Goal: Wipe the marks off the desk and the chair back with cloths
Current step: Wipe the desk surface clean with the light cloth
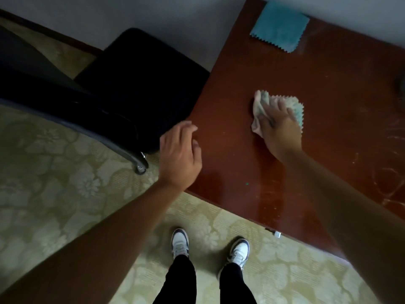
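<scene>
Now | cloths: 2 | right hand [279,126] presses pale cloth [293,106] on desk [328,84] | left hand [178,154] empty, loosely spread

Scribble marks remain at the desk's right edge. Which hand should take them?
Right, probably. The right hand already presses the pale cloth on the desk, nearer those marks. The left hand is empty at the desk's left edge.

The reddish-brown wooden desk [328,88] is glossy, with pale smeared marks toward its right side. A pale crumpled cloth [291,106] with zigzag edges lies near its middle; a flat blue cloth [280,27] lies at its far edge. The black chair [140,84] touches its left edge
</scene>
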Demonstrator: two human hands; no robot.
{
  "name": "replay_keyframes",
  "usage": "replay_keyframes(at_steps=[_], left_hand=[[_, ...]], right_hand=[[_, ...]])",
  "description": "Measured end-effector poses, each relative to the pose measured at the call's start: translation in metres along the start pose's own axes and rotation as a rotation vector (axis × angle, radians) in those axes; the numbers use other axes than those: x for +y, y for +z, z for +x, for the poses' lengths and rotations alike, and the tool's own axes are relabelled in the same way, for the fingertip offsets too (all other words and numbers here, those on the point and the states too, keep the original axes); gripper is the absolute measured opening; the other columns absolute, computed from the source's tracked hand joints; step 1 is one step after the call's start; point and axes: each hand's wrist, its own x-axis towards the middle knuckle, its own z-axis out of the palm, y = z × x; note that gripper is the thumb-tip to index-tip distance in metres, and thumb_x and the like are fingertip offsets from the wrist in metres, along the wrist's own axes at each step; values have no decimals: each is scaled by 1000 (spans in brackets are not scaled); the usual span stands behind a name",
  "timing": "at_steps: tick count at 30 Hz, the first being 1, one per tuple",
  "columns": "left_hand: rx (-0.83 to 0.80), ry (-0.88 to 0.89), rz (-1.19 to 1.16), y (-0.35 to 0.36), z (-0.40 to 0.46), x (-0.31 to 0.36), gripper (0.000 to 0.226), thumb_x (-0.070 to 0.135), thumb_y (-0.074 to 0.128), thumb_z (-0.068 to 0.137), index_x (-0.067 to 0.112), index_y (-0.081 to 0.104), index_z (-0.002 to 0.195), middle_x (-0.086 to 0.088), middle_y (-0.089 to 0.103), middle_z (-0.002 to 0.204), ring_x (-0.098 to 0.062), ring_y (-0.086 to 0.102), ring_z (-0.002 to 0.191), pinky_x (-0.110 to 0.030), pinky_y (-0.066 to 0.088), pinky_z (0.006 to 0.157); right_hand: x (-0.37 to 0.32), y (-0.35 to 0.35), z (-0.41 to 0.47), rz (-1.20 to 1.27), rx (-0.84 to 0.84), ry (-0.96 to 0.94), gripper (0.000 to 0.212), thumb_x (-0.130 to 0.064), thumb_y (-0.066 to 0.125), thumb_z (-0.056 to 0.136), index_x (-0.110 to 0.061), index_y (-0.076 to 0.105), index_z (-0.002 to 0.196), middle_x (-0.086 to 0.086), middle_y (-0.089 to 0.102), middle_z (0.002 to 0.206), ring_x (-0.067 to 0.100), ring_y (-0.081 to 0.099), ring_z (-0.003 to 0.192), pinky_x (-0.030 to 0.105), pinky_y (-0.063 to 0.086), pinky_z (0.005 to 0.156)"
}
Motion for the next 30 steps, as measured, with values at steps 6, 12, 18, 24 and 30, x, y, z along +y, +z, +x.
replay_keyframes(at_steps=[6,12,18,24,30], left_hand=[[-171,62,-67,-4,7,-20,34,10,41,99,3,51,132,-14,53,139,-28,54,125,-38,51,99],[-212,89,-88,-5,7,-20,37,11,37,99,3,52,131,-14,52,137,-28,52,125,-40,49,100],[-218,77,-116,-8,7,-20,36,6,43,97,2,53,131,-15,49,138,-30,50,128,-41,48,103],[-132,149,-76,-9,4,-19,31,2,50,95,2,58,125,-16,54,136,-30,53,126,-39,46,104],[-272,531,-65,11,-11,22,35,13,49,91,9,63,123,-10,55,142,-29,44,138,-42,39,106]], right_hand=[[-72,53,-125,26,-110,-311,43,-10,48,97,-19,50,139,-2,39,152,18,26,147,37,19,122],[-62,32,-126,253,130,95,39,-19,48,97,-23,55,136,-7,42,146,15,36,141,21,29,113],[-65,32,-44,58,87,123,39,-14,48,99,-13,53,138,12,47,147,27,34,142,33,19,119],[-102,62,-195,78,-42,-127,35,-11,46,98,-7,60,130,8,49,145,23,34,142,39,21,121],[-27,8,-192,110,352,315,42,-18,41,98,-6,53,137,11,49,143,31,40,137,39,39,108]])
